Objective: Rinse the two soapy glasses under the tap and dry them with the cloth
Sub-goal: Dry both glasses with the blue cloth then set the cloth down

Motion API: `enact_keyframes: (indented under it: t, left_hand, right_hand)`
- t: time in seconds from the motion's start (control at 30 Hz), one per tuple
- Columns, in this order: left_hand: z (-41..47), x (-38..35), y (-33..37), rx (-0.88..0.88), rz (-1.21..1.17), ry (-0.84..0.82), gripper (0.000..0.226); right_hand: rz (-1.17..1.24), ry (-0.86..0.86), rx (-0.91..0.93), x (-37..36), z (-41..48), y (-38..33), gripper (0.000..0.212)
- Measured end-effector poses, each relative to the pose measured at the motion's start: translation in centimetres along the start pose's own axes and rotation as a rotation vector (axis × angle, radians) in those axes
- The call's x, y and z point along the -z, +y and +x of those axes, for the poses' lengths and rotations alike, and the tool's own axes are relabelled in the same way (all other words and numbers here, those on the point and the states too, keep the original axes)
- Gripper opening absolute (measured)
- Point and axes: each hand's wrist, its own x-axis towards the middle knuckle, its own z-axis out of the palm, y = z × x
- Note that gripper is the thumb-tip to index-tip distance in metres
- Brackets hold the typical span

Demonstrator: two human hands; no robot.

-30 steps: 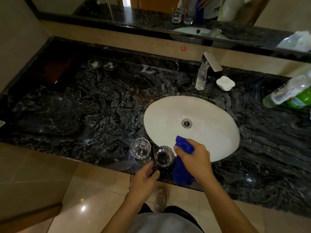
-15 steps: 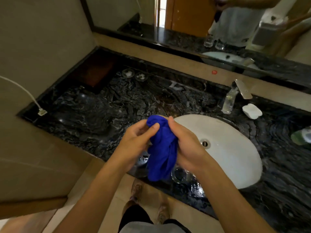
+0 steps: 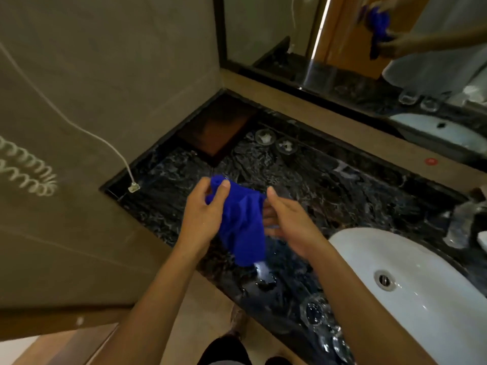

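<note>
Both hands are up over the counter point(image 3: 329, 185), working the cloth point(image 3: 242, 222), with no glass in either. The left hand point(image 3: 205, 214) pinches the cloth's top corner between thumb and fingers. The right hand point(image 3: 290, 222) is at the cloth's right edge, thumb sticking up and fingers curled in against the fabric; I can't tell if it grips or only touches. The cloth hangs bunched between the hands, above the counter and not resting on it.

The two glasses stand upright near the counter's front edge, just left of the sink point(image 3: 369, 248). The near glass point(image 3: 315, 313) is clear to see; the second glass point(image 3: 334, 343) is half hidden by the right forearm. Suds or no suds is too blurry to call.

This looks like the drying step, with the cloth being opened out or re-folded. Next, one hand must let go of the cloth and drop down and right to a glass. The glass is likely wet and slick, so it needs a firm wrap.

The counter is dark veined stone, shiny, with wet patches by the glasses. The tap point(image 3: 461, 225) is blurred at the right edge. The mirror point(image 3: 342, 48) runs along the back, and a brown tray point(image 3: 218, 127) sits in the far corner. A white cord point(image 3: 79, 127) runs down the left wall to the counter edge.
</note>
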Motion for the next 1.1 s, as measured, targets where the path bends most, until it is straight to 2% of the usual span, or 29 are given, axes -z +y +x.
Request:
enact_keyframes:
  t: [0.1, 0.23, 0.27, 0.33, 0.4, 0.5, 0.63, 0.7, 0.77, 0.83, 0.97, 1.1]
  left_hand:
    - [3.4, 1.8, -0.7, 0.062, -0.1, 0.044, 0.024]
    - [6.6, 3.3, -2.6, 0.11, -0.123, 0.052, 0.015]
    - [7.5, 3.9, -3.1, 0.115, -0.145, 0.072, 0.005]
    - [9.1, 4.9, -4.4, 0.153, -0.176, 0.05, 0.021]
    - [10.4, 5.5, -5.6, 0.247, -0.14, -0.095, 0.022]
    - [11.4, 6.3, -7.6, 0.409, -0.005, -0.295, 0.02]
    - [13.3, 7.4, -10.3, 0.282, 0.207, -0.292, 0.01]
    - [14.1, 7.8, -11.2, 0.189, 0.373, -0.258, 0.023]
    - [15.0, 7.9, -12.2, 0.182, 0.43, -0.262, 0.024]
    - [15.7, 8.1, -13.4, 0.227, 0.395, -0.255, 0.015]
    - [16.8, 8.1, -15.7, 0.19, 0.451, -0.167, 0.016]
    - [16.8, 7.3, -17.1, 0.154, 0.598, -0.165, 0.019]
  right_hand:
    - [-0.061, -0.113, 0.061, -1.4, 2.0, 0.5, 0.037]
    - [-0.033, -0.106, 0.14, -3.4, 5.4, 1.1, 0.012]
    - [0.018, -0.076, 0.12, -3.8, 6.2, 1.0, 0.012]
    - [0.037, 0.005, 0.072, -4.5, 8.0, 1.0, 0.014]
    - [0.0, 0.059, 0.039, -5.2, 9.7, 1.1, 0.02]
    - [0.127, 0.083, -0.081, -6.4, 11.8, 0.6, 0.027]
    - [0.29, -0.084, -0.267, -7.1, 13.3, 0.6, 0.024]
    - [0.192, -0.169, -0.267, -7.0, 14.0, 1.1, 0.019]
    - [0.062, -0.182, -0.267, -6.8, 15.1, 1.5, 0.026]
    - [-0.048, -0.131, -0.29, -6.8, 16.3, 1.9, 0.031]
    - [-0.369, -0.008, -0.217, -7.4, 19.2, 4.0, 0.013]
    - [-0.782, 0.059, -0.096, -8.1, 20.5, 5.8, 0.035]
